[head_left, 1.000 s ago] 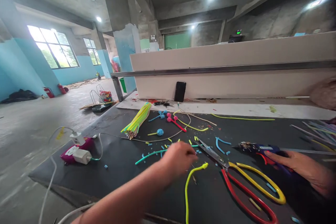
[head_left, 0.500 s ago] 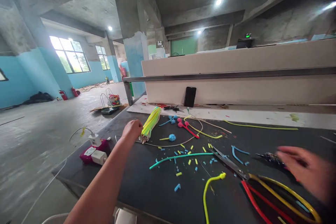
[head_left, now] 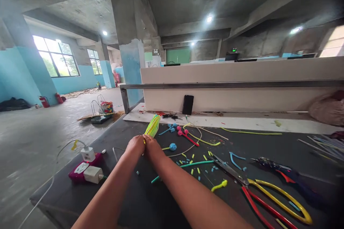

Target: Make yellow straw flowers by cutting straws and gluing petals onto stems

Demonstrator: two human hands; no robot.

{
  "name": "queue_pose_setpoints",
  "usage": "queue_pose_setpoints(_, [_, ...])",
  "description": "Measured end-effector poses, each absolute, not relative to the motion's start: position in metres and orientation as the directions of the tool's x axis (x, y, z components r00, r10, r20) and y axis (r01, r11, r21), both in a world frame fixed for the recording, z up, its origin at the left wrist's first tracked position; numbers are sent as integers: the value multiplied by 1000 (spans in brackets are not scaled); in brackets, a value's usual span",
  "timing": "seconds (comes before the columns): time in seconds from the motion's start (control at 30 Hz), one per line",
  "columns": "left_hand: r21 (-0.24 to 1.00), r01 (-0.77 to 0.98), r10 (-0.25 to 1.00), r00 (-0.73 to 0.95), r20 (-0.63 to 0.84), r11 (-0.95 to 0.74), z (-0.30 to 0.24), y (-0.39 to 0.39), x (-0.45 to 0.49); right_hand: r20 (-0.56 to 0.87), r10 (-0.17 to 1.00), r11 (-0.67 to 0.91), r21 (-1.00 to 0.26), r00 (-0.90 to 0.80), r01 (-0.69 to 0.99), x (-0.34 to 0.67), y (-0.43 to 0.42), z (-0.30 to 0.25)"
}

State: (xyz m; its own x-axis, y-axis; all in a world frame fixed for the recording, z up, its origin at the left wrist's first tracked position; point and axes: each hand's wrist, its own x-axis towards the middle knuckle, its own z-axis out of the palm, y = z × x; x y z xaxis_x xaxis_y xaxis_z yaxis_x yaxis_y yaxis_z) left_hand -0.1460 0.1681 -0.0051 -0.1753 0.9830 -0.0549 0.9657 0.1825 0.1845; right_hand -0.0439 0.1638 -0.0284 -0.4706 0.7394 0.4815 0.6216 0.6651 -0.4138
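Your right hand [head_left: 153, 145] has moved: half a second ago it was at the glue gun [head_left: 299, 184], and now it is beside your left hand [head_left: 136, 145], at the near end of the bundle of yellow and green sticks [head_left: 153, 126]. Your left hand was already at that end. The glue gun now lies free, to the right of the scissors [head_left: 239, 176].

The bundle is well to the left of the scissors and farther back, with its far end showing beyond your hands. Both your hands have their fingers curled in and meet at its near end. Your fingertips are mostly hidden, so I cannot tell whether either hand is gripping the sticks.

The scissors lie on the dark table [head_left: 146, 200], with their blades pointing back and left, away from you. A teal stick [head_left: 197, 164] runs left from near their tips, partly behind your right arm. Small cut pieces [head_left: 198, 171] are scattered to the left of the blades. A yellow stick with a knotted end [head_left: 219, 186] lies left of the scissors too, closer to you, and partly covered by your arm. A bent blue stick [head_left: 232, 159] is just behind the blades.

Farther back and left from the scissors, you have a blue ball on a stem [head_left: 173, 147] and pink balls on a red stem [head_left: 184, 132]. The phone [head_left: 187, 105] stands tilted well behind them.
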Motion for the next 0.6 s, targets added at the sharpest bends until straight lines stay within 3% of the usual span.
queue_pose_setpoints(0.37, [140, 964, 974, -221, -51, 226, -9, 151, -147, 396, 833, 539, -431, -386, 723, -57, 178, -59])
queue_pose_setpoints(0.57, [124, 974, 981, -192, 31, 187, -18, 67, -149, 381, 829, 545, -384, -410, 745, -54, 174, -56])
queue_pose_setpoints(0.6, [162, 980, 985, -135, 104, 118, -30, 47, -159, 378, 828, 546, -376, -414, 749, -53, 172, -55])
